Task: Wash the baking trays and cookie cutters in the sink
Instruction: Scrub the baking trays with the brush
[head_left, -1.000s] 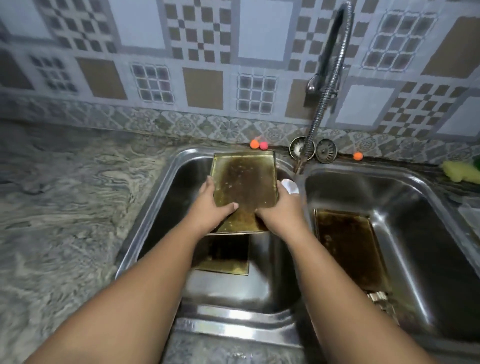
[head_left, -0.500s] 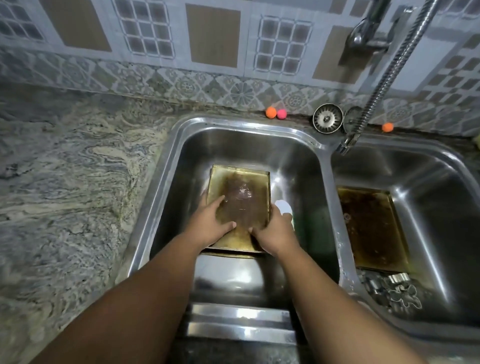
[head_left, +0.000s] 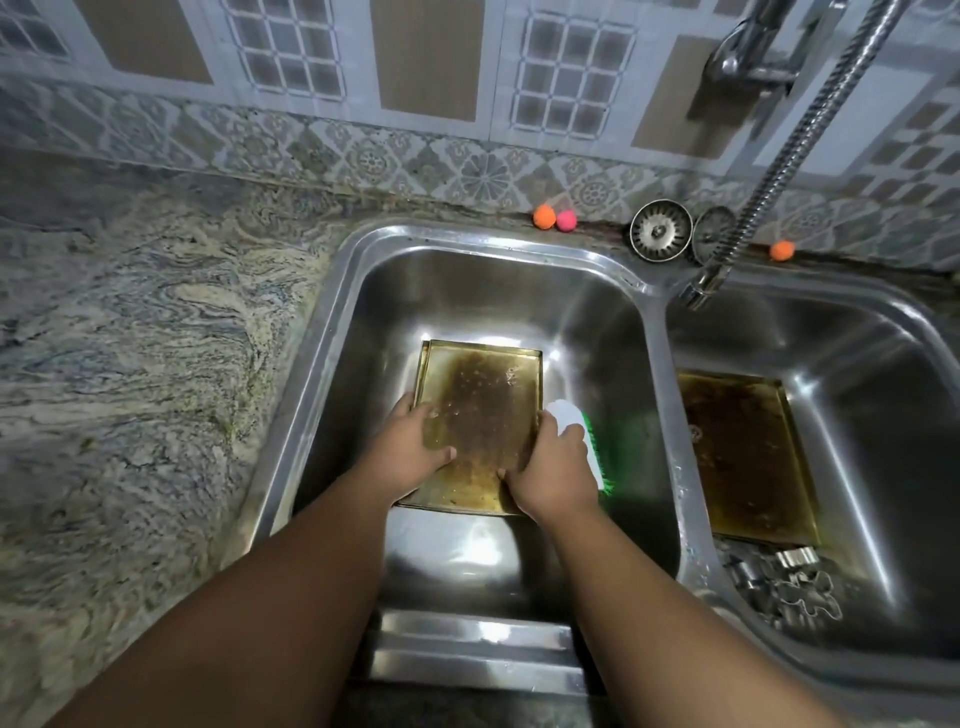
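A person's left hand (head_left: 415, 457) is gripping the left edge of a stained baking tray (head_left: 480, 415) in the left sink basin (head_left: 498, 291) while the right hand (head_left: 553, 475) is clutching a white-and-green scrub brush (head_left: 582, 439) against the tray's right edge, cookie cutters (head_left: 795, 587) lying in the right basin (head_left: 872, 364).

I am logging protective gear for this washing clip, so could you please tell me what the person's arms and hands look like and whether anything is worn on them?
Both forearms are bare from the bottom edge of the picture to the wrists, with no sleeves in view. The left hand and right hand wear no gloves, and no rings, watch or bracelets show.
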